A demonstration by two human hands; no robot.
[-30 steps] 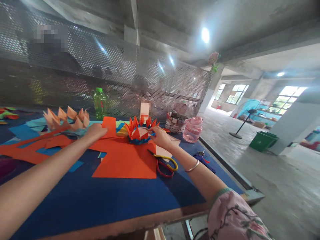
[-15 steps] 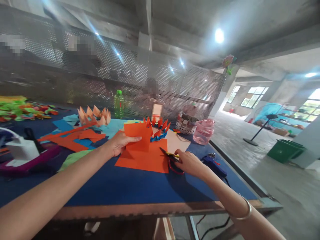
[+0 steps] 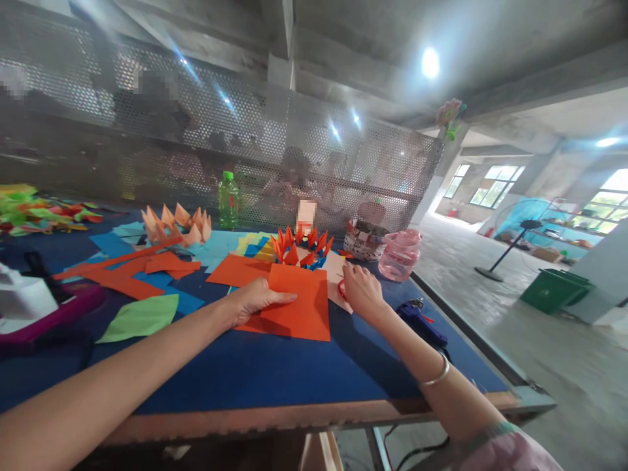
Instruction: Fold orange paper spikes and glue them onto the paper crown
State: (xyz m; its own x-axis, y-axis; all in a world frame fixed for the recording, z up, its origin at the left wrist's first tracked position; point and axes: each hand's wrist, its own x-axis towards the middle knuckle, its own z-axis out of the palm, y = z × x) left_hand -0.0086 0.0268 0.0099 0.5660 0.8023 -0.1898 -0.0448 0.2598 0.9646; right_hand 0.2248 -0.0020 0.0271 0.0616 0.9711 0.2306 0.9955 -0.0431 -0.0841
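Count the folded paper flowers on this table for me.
2. A peach one sits on the table near the green bottle; an orange-and-blue one sits just beyond the right hand. The colored heap at far left may hide more.

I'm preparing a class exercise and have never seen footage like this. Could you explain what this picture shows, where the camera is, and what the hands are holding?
This picture comes from a camera worn on a person's head, looking forward and down, so the arms reach in from the bottom edge. There is no machine here, just two bare hands. The left hand lies flat on a sheet of orange paper, pressing it against a blue-topped table. The right hand is curled beside a red scissor handle; what it grips, if anything, is hard to tell. Nearby are a folded orange-and-blue paper flower, a peach paper flower and a pink jar.
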